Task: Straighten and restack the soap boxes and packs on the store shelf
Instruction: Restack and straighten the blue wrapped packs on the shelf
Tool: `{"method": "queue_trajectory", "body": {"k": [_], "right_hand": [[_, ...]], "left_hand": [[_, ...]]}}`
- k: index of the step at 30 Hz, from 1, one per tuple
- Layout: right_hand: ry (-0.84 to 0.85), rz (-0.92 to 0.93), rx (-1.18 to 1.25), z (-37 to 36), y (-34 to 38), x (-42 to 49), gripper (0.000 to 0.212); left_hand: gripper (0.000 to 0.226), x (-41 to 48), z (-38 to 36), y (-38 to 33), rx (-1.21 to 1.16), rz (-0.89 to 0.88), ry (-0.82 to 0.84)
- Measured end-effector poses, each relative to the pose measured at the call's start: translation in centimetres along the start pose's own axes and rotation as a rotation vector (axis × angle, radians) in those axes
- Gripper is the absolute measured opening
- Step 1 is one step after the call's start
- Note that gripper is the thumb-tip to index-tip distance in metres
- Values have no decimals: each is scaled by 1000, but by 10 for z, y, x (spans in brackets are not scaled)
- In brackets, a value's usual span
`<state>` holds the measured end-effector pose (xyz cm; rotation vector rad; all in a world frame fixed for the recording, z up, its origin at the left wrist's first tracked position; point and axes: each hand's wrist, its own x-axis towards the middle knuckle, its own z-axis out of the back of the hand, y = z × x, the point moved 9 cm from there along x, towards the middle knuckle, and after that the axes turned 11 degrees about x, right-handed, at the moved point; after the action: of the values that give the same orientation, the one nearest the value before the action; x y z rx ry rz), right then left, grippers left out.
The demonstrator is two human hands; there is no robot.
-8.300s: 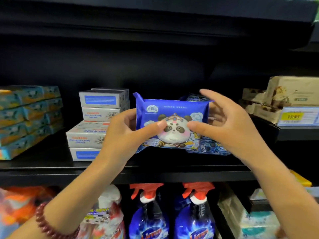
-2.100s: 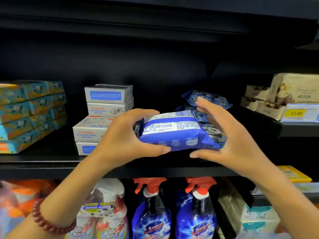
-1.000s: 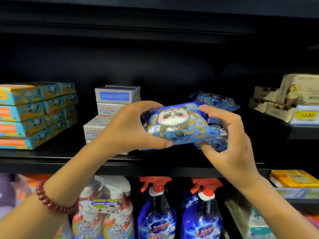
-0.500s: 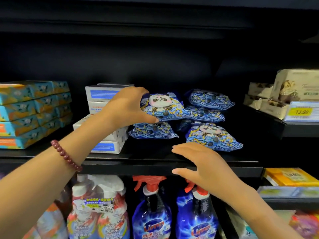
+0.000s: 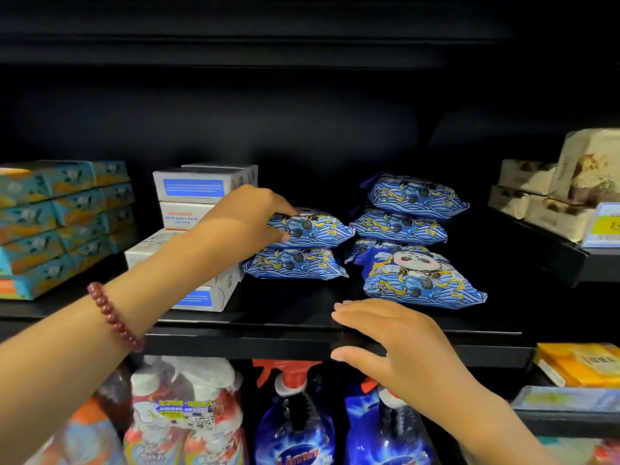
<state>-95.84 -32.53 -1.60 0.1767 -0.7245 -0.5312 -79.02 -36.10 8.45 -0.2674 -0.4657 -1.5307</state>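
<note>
**Left grip (image 5: 248,219) pinches the top pack (image 5: 318,228) on the shelf (image 5: 255,340)**

Nearest, the right grip (image 5: 399,344) is spread flat over the shelf's front lip, fingers straight, holding nothing. Just beyond its fingertips lies a panda-faced pack (image 5: 419,280). Farther in and to its left, the left grip curls round the end of the top pack, which sits on a second pack (image 5: 295,263). White soap boxes (image 5: 194,187) are stacked left of that grip, and more blue packs (image 5: 412,196) are piled to its right.
</note>
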Motion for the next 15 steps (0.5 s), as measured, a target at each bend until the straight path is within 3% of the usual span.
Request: {"method": "queue_trajectory", "body": {"k": [7, 9, 12, 13, 15], "right_hand": [[40, 6, 67, 2, 4, 0, 46], [-56, 32, 219, 21, 11, 1, 41], [-342, 66, 251, 73, 2, 3, 32], [-361, 23, 211, 84, -7, 7, 36], [-228, -135, 16, 86, -33, 17, 55]], "left_hand": [[44, -6, 1, -7, 146, 31, 10], [42, -23, 13, -19, 144, -38, -158], [28, -65, 26, -35, -120, -126, -386], [28, -76, 19, -39, -206, -136, -357], [37, -90, -8, -44, -335, -117, -212]]}}
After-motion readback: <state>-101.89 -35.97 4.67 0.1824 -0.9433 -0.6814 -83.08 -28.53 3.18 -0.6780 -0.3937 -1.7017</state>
